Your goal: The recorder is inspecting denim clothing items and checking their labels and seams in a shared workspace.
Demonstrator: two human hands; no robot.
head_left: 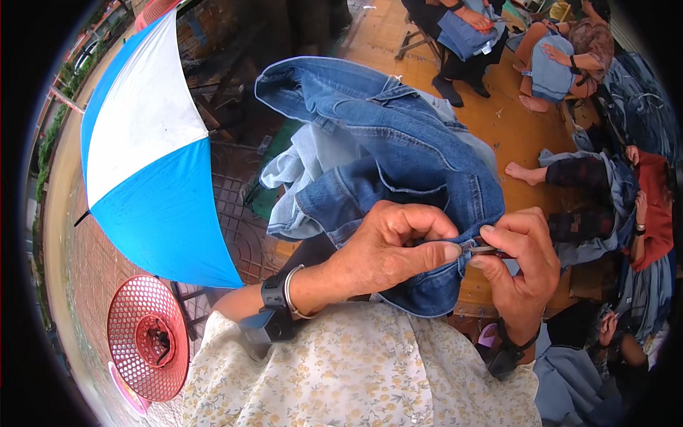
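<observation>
A blue denim garment (373, 123) with seams and a waistband lies bunched up before me, its paler side showing at the left. My left hand (395, 251) pinches a folded edge of the denim between thumb and fingers. Close beside it, my right hand (520, 256) grips a small dark-handled metal tool (488, 251), perhaps thread snips, with its tip at the pinched seam. The fingers hide most of the tool, so its exact kind is unclear.
A blue and white umbrella (155, 176) stands open at the left, above a red woven hat (149, 341). Several people with denim sit at the right on an orange-brown floor (480, 133). Piled denim (640, 101) lies at the far right. One person holds red-handled scissors (486, 26).
</observation>
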